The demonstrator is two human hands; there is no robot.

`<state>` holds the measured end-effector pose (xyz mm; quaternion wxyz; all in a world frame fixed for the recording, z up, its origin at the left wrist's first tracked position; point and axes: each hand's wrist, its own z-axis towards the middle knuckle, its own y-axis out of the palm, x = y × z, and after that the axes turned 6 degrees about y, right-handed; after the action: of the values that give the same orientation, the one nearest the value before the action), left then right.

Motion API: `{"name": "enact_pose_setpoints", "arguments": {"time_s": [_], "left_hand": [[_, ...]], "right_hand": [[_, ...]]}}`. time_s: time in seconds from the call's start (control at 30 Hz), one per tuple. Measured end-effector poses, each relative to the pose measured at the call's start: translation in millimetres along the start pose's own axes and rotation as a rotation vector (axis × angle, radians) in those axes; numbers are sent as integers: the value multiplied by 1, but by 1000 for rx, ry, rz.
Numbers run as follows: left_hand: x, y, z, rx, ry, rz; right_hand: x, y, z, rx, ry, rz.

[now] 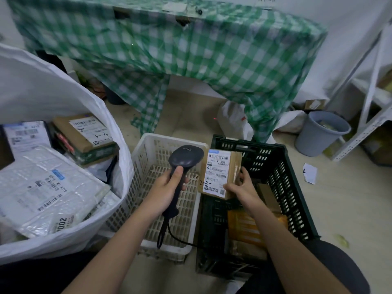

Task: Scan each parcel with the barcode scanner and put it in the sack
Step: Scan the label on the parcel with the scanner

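1. Left hand (167,185): fingers wrapped around the handle of the barcode scanner (182,164), thumb on the front of the grip. The scanner head is raised above the white crate (148,145) and sits just beside the held parcel's label; whether the beam is on the barcode cannot be told.
2. Right hand (241,187): grips the lower right corner of a brown cardboard parcel (220,172), held upright, label toward the camera, above the near left part of the dark green crate (282,166).
3. Step in hand, as judged: scanning of this parcel, which is not yet in the sack.
4. Work done: the white sack (63,98), open at far left, already holds several parcels, among them a brown box with a label (84,134), a clear-wrapped flat parcel (48,187) and another labelled packet at its back edge.
5. Work left: the green crate still contains at least an orange padded packet (246,228) and brown items beneath and behind it; their count cannot be told. The white crate shows only its perforated floor.
6. Estimate: the task appears well past its midpoint, with one parcel in hand and a few remaining.
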<state>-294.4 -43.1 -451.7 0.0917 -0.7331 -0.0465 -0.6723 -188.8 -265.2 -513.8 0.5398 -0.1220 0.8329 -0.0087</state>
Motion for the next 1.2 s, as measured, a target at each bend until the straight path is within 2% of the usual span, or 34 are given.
{"name": "enact_pose_setpoints", "arguments": {"time_s": [0.73, 1.2], "left_hand": [[-14, 4, -2, -114, -2, 124], [-5, 9, -4, -129, -20, 94]], "right_hand": [[2, 8, 0, 11, -66, 101], [2, 8, 0, -25, -70, 111]]}}
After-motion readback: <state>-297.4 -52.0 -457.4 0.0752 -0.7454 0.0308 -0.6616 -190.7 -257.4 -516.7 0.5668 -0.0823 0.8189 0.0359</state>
